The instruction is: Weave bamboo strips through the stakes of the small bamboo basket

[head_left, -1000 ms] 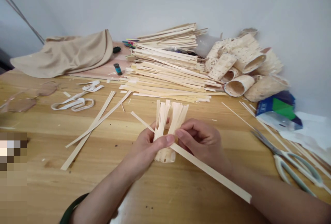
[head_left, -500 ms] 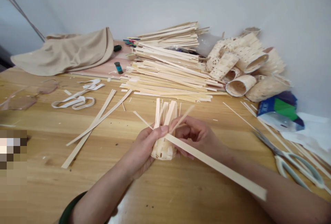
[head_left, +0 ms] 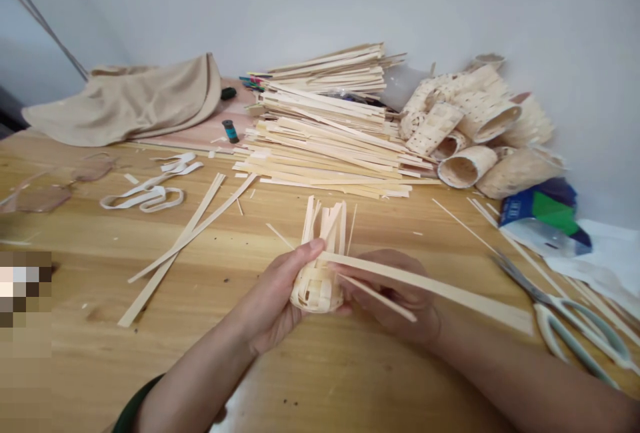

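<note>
At the middle of the wooden table (head_left: 100,353), just toward six o'clock from centre, the left hand (head_left: 273,296) grasps a small half-woven basket of pale bamboo strips (head_left: 317,283), thumb pressed across its front where the upright strip ends fan out toward twelve o'clock. The right hand (head_left: 395,296) sits at the basket's three o'clock side, fingers curled behind it, and a long flat pale weaving strip (head_left: 430,289) runs from the basket over that hand toward four o'clock — whether the fingers pinch it I cannot tell. At twelve o'clock lies a big heap of cut bamboo strips (head_left: 325,133), with a pile of finished woven baskets (head_left: 480,133) at two o'clock. White-handled scissors (head_left: 565,313) lie at three o'clock, a beige cloth (head_left: 130,99) at ten o'clock — and two loose long strips (head_left: 185,239) at nine o'clock.
</note>
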A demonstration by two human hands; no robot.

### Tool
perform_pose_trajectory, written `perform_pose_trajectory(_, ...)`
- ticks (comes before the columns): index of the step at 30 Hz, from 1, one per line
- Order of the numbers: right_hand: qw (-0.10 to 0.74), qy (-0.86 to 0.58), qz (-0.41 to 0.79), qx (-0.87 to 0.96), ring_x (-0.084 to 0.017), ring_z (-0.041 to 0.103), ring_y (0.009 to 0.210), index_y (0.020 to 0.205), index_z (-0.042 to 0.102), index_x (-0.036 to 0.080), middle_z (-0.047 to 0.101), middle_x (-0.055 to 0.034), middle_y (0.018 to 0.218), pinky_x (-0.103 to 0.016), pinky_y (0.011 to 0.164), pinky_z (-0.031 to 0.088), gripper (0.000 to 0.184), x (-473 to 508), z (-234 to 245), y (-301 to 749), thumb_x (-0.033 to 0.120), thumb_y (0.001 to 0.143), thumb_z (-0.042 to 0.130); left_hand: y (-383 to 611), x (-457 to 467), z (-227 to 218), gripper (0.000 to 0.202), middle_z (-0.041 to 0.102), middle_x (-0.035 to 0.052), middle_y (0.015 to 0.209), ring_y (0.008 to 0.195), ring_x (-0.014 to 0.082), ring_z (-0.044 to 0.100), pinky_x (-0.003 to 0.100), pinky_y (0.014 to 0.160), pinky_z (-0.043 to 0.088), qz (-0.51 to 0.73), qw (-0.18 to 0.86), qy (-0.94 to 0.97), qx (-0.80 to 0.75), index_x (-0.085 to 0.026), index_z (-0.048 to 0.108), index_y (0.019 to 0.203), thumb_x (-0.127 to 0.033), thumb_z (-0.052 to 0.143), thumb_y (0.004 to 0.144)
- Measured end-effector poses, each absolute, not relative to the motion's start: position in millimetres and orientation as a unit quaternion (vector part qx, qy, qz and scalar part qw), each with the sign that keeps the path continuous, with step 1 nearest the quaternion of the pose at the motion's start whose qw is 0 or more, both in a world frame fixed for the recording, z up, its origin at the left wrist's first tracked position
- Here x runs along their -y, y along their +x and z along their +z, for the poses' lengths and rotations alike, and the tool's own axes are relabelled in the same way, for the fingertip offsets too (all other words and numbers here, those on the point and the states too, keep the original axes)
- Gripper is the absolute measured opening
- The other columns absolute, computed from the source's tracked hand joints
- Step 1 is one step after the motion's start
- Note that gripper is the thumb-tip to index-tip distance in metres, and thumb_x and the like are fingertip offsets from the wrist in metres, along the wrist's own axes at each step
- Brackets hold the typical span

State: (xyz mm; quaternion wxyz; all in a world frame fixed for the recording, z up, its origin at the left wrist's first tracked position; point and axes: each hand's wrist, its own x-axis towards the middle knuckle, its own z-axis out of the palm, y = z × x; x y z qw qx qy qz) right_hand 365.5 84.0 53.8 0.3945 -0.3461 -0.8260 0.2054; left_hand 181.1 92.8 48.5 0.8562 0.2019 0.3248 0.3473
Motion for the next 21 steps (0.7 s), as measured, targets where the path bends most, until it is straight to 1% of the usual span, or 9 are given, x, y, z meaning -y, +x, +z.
perform_pose_trajectory(3, 0.454, -0.258, 0.145, 0.84, -0.012, 0.071, 0.067, 0.139, 0.063, 0.023, 0.077, -0.001, 0.081, -0.02, 0.062, 0.056, 0.036, -91, 50, 367, 0.019, 0.104, 0.056, 182, -93, 52, 0.039, 0.074, 0.0055, 0.069, 0.062, 0.0167, 0.068, 0.024, 0.055, 0.058, 0.377, 0.833, 0.198, -0.352, -0.012, 0.073, 0.077, -0.046, 0.09, 0.071)
perform_pose_trajectory(5, 0.455, -0.248, 0.062, 0.853, -0.012, 0.071, 0.067, 0.15, 0.053, 0.023, 0.079, -0.0013, 0.084, -0.021, 0.062, 0.055, 0.048, -92, 50, 366, 0.013, 0.104, 0.054, 183, -93, 53, 0.038, 0.071, 0.0022, 0.065, 0.059, 0.0143, 0.066, 0.021, 0.052, 0.054, 0.415, 0.8, 0.202, -0.385, -0.013, 0.07, 0.075, -0.043, 0.092, 0.068)
perform_pose_trajectory(7, 0.426, -0.271, -0.012, 0.863, -0.013, 0.07, 0.063, 0.154, 0.05, 0.021, 0.08, -0.0021, 0.083, -0.022, 0.059, 0.053, 0.05, -90, 49, 365, 0.012, 0.104, 0.052, 184, -93, 51, 0.037, 0.071, 0.0013, 0.068, 0.06, 0.0133, 0.066, 0.02, 0.055, 0.053, 0.456, 0.753, 0.218, -0.421, -0.013, 0.069, 0.078, -0.041, 0.092, 0.069)
perform_pose_trajectory(10, 0.423, -0.353, -0.048, 0.833, -0.012, 0.067, 0.053, 0.137, 0.066, 0.02, 0.08, -0.0021, 0.075, -0.023, 0.055, 0.051, 0.036, -85, 45, 360, 0.016, 0.103, 0.057, 183, -94, 48, 0.047, 0.078, 0.0048, 0.087, 0.073, 0.0184, 0.072, 0.025, 0.063, 0.057, 0.508, 0.683, 0.248, -0.462, -0.013, 0.071, 0.095, -0.041, 0.094, 0.065)
perform_pose_trajectory(11, 0.433, -0.391, -0.004, 0.812, -0.011, 0.064, 0.049, 0.127, 0.071, 0.02, 0.078, -0.0011, 0.069, -0.022, 0.051, 0.049, 0.028, -84, 44, 358, 0.019, 0.103, 0.058, 183, -94, 47, 0.053, 0.079, 0.0058, 0.093, 0.077, 0.0205, 0.073, 0.027, 0.065, 0.057, 0.52, 0.666, 0.254, -0.47, -0.013, 0.071, 0.102, -0.041, 0.094, 0.064)
perform_pose_trajectory(13, 0.445, -0.454, 0.195, 0.747, -0.009, 0.058, 0.04, 0.112, 0.075, 0.02, 0.072, 0.0021, 0.059, -0.02, 0.042, 0.045, 0.022, -84, 44, 352, 0.03, 0.103, 0.058, 181, -95, 47, 0.058, 0.079, 0.007, 0.099, 0.082, 0.0232, 0.074, 0.03, 0.07, 0.058, 0.531, 0.654, 0.263, -0.47, -0.014, 0.07, 0.11, -0.041, 0.093, 0.064)
perform_pose_trajectory(16, 0.422, -0.453, 0.539, 0.571, -0.007, 0.05, 0.032, 0.101, 0.07, 0.02, 0.066, 0.0063, 0.055, -0.018, 0.033, 0.039, 0.026, -88, 50, 346, 0.044, 0.099, 0.061, 180, -96, 51, 0.046, 0.079, 0.0094, 0.094, 0.087, 0.0267, 0.075, 0.032, 0.071, 0.057, 0.495, 0.71, 0.284, -0.413, -0.012, 0.071, 0.103, -0.045, 0.085, 0.074)
perform_pose_trajectory(18, 0.418, -0.426, 0.635, 0.49, -0.005, 0.048, 0.032, 0.089, 0.066, 0.019, 0.066, 0.0064, 0.056, -0.016, 0.034, 0.038, 0.028, -91, 54, 344, 0.047, 0.092, 0.07, 180, -97, 54, 0.041, 0.079, 0.0108, 0.085, 0.086, 0.0298, 0.075, 0.034, 0.071, 0.058, 0.467, 0.757, 0.288, -0.355, -0.012, 0.072, 0.094, -0.049, 0.079, 0.078)
perform_pose_trajectory(21, 0.429, -0.399, 0.655, 0.478, -0.005, 0.049, 0.035, 0.079, 0.063, 0.018, 0.065, 0.0052, 0.053, -0.016, 0.037, 0.039, 0.034, -92, 59, 346, 0.048, 0.087, 0.076, 181, -99, 57, 0.035, 0.077, 0.0104, 0.075, 0.083, 0.0325, 0.076, 0.038, 0.071, 0.06, 0.462, 0.78, 0.264, -0.33, -0.014, 0.072, 0.081, -0.048, 0.076, 0.076)
